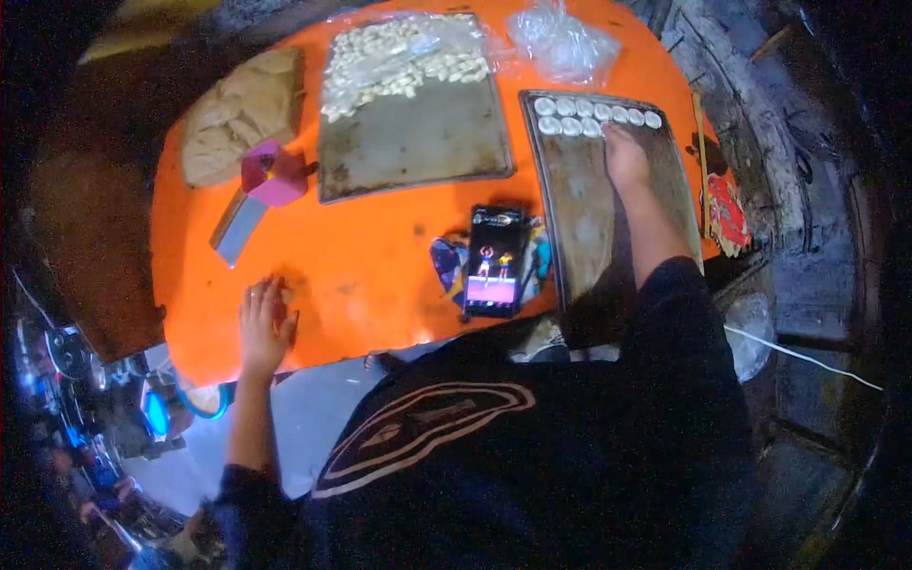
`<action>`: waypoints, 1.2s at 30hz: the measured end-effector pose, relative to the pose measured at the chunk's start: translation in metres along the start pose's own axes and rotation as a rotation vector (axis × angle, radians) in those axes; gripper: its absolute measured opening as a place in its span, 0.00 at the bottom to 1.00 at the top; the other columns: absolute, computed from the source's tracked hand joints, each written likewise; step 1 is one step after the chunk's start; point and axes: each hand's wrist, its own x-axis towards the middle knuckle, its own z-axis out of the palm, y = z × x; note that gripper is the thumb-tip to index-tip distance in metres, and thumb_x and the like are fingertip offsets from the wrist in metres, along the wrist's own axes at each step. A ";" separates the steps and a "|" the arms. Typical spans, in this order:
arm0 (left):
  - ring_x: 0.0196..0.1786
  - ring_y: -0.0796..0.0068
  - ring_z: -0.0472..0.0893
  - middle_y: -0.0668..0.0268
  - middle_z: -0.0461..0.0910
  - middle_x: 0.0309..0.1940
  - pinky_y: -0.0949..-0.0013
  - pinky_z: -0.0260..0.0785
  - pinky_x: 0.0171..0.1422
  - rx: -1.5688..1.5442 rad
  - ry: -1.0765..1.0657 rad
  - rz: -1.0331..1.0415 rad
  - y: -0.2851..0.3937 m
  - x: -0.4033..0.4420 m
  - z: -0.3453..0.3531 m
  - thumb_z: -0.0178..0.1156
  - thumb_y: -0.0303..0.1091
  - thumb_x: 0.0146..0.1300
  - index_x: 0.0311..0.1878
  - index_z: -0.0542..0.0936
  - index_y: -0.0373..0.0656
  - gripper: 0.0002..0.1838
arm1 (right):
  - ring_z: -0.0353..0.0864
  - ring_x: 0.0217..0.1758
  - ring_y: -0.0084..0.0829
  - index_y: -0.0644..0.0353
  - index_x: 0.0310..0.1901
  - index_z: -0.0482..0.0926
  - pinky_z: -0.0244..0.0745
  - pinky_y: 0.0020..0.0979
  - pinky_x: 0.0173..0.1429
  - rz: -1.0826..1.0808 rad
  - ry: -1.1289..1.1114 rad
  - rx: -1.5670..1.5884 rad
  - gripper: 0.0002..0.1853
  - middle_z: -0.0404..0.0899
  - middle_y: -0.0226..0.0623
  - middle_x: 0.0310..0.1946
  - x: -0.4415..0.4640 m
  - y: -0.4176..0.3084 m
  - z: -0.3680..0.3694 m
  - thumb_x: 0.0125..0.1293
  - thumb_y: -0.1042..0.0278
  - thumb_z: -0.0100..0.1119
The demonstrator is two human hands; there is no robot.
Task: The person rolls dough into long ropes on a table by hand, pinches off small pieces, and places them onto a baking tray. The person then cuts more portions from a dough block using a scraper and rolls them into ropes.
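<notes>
One bare left hand (265, 328) and one bare right hand (627, 157) appear at one orange table (361, 275) with two dark rectangular metal trays (413, 157), one black smartphone (495, 260) and one pink angular container (275, 175). Flat, round white discs (584, 108) number seven in the far row, at least three in the next; small pale pieces (380, 40) are too crowded to count.

An orange worktop (370, 261) with rounded corners is filling the middle of the frame. Dark, mottled floor (817, 275) is stretching down the right, a white cord (807, 359) is crossing it, and blue light (157, 412) is glowing lower left.
</notes>
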 end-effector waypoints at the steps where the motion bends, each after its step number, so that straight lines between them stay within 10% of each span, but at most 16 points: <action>1: 0.45 0.59 0.72 0.60 0.75 0.41 0.62 0.64 0.52 -0.003 -0.006 0.009 -0.010 0.000 0.002 0.57 0.33 0.53 0.44 0.74 0.41 0.14 | 0.76 0.45 0.37 0.56 0.47 0.76 0.71 0.31 0.49 -0.095 0.086 0.008 0.15 0.78 0.36 0.44 -0.003 0.010 0.015 0.58 0.70 0.50; 3: 0.44 0.59 0.72 0.60 0.75 0.40 0.62 0.64 0.51 -0.137 -0.095 0.034 -0.033 0.002 0.015 0.57 0.35 0.53 0.44 0.74 0.41 0.16 | 0.76 0.45 0.35 0.56 0.48 0.76 0.71 0.29 0.50 -0.180 0.185 0.003 0.15 0.78 0.35 0.43 -0.008 0.023 0.010 0.59 0.69 0.49; 7: 0.39 0.58 0.74 0.59 0.75 0.36 0.62 0.66 0.45 -0.331 -0.226 0.058 -0.065 0.004 0.047 0.58 0.39 0.52 0.43 0.73 0.40 0.17 | 0.75 0.43 0.27 0.61 0.43 0.76 0.68 0.25 0.51 0.389 0.205 0.715 0.11 0.79 0.32 0.41 0.003 -0.001 -0.041 0.60 0.69 0.50; 22: 0.42 0.63 0.71 0.65 0.74 0.41 0.65 0.61 0.49 -0.431 -0.159 -0.317 0.064 -0.021 -0.023 0.59 0.34 0.50 0.43 0.77 0.47 0.15 | 0.76 0.38 0.46 0.61 0.42 0.77 0.71 0.39 0.42 -0.248 -0.118 -0.078 0.14 0.78 0.44 0.37 0.086 -0.161 0.062 0.56 0.70 0.47; 31: 0.40 0.62 0.72 0.64 0.74 0.40 0.64 0.62 0.47 -0.280 -0.272 -0.541 0.101 -0.075 -0.040 0.59 0.33 0.51 0.43 0.77 0.45 0.14 | 0.77 0.36 0.40 0.58 0.43 0.78 0.73 0.34 0.42 -0.356 -0.253 -0.009 0.13 0.79 0.41 0.37 0.149 -0.136 0.109 0.56 0.69 0.51; 36: 0.40 0.61 0.72 0.64 0.75 0.39 0.64 0.63 0.47 -0.363 -0.260 -0.464 0.086 -0.065 -0.032 0.59 0.32 0.51 0.40 0.76 0.44 0.11 | 0.77 0.31 0.31 0.62 0.41 0.77 0.71 0.27 0.39 -0.034 -0.266 0.760 0.13 0.80 0.36 0.32 0.086 -0.145 0.068 0.55 0.68 0.56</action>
